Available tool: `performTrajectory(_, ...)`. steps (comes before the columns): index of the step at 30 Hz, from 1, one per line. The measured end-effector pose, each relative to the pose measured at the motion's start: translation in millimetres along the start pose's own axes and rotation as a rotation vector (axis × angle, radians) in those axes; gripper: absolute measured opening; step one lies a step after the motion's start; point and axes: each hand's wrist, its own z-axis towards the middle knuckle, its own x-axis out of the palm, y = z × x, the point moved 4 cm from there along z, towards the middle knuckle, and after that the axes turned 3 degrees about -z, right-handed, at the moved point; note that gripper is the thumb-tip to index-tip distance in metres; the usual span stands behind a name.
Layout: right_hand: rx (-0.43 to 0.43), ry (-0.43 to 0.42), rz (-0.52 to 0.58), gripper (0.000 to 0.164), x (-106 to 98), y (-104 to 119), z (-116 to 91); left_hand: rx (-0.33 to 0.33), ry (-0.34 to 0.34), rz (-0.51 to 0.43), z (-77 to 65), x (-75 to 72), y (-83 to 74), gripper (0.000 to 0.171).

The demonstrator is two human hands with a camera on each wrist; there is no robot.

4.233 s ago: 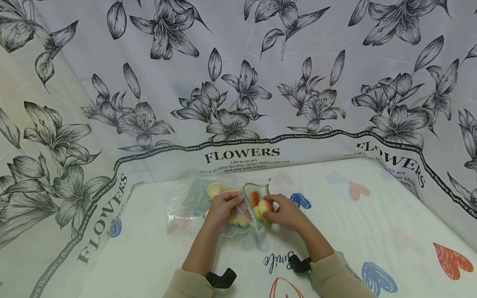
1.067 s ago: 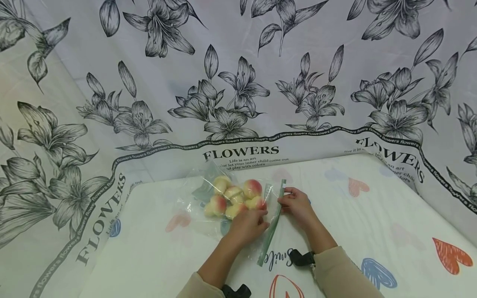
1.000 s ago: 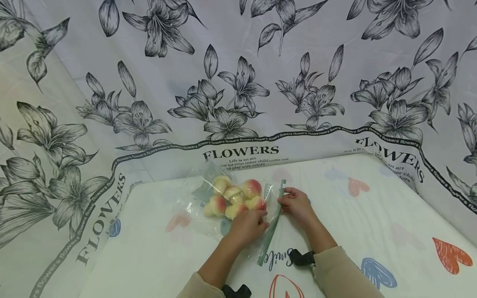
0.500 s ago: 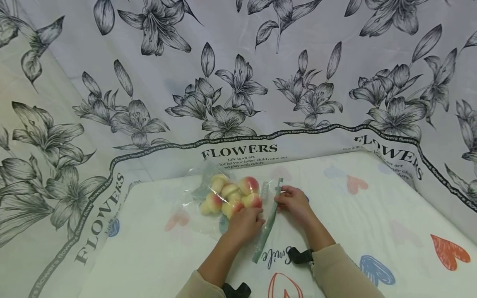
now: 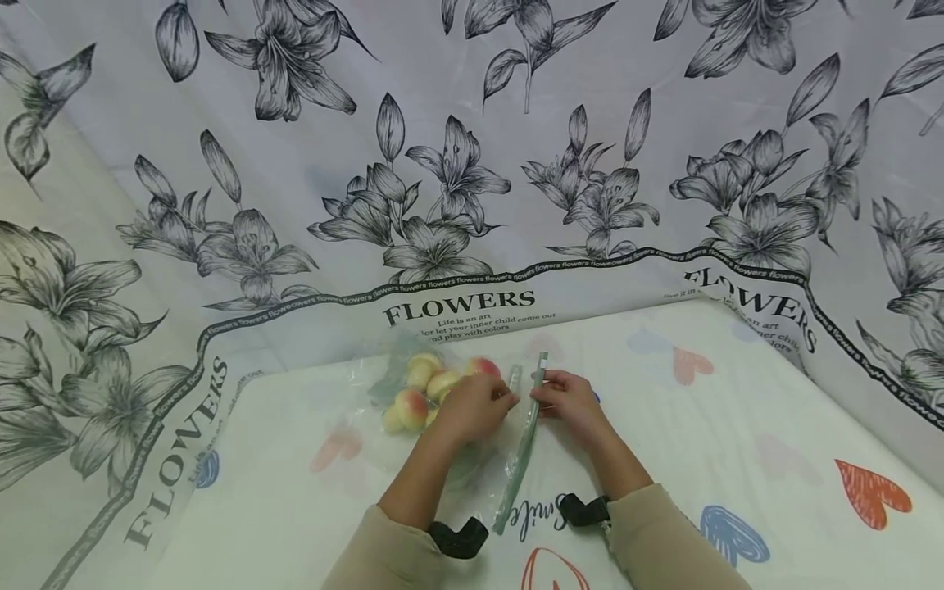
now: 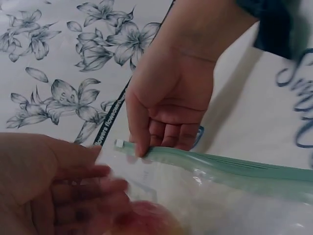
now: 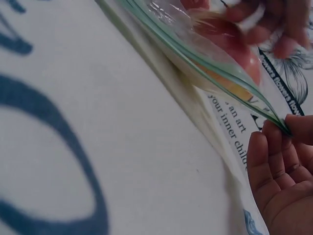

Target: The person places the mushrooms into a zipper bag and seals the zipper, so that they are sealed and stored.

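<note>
A clear plastic zip bag [image 5: 481, 479] lies on the bed-like surface, holding several yellow fruits [image 5: 423, 371] with red blushes, peach-like in looks. Along its right side runs a green zip strip [image 5: 524, 451]. My right hand [image 5: 574, 407] pinches the far end of that strip between thumb and fingers, right by a small white slider [image 6: 119, 143]. Over the bag hangs my left hand [image 5: 474, 412], fingers loosely bent and blurred in the left wrist view, with nothing in its grasp; it hides some fruits in the head view. The right wrist view shows the bag's mouth edges meeting at the pinched corner.
A white cloth with printed hearts [image 5: 693, 366] covers the surface. Behind it and to the sides hangs a curtain [image 5: 442, 188] with black flower prints. A greenish patch [image 5: 394, 373] shows at the bag's far left end. Black wrist mounts [image 5: 459, 538] sit by the sleeves.
Since half a second ago my left hand has moved up and away from the bag's near side, over the fruits. Earlier, my right hand held a fruit at the bag's mouth; now it pinches the zip.
</note>
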Motion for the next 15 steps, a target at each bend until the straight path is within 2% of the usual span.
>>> performTrajectory(4, -0.006, 0.001, -0.005, 0.039, -2, 5, -2, 0.086, -0.115, -0.153, 26.3, -2.7, -7.5, 0.020)
performTrajectory(9, -0.013, 0.007, -0.002, 0.041, -3, 8, -5, 0.125, -0.236, -0.316, 51.7, 8.1, -8.2, 0.022)
performTrajectory(12, -0.026, 0.015, 0.004, 0.041, -2, 10, -7, 0.129, -0.261, -0.379, 62.8, 14.5, -7.4, 0.024)
performTrajectory(15, -0.042, 0.029, -0.001, 0.040, -1, 12, -9, 0.086, -0.212, -0.350, 70.1, 20.7, -4.2, 0.027)
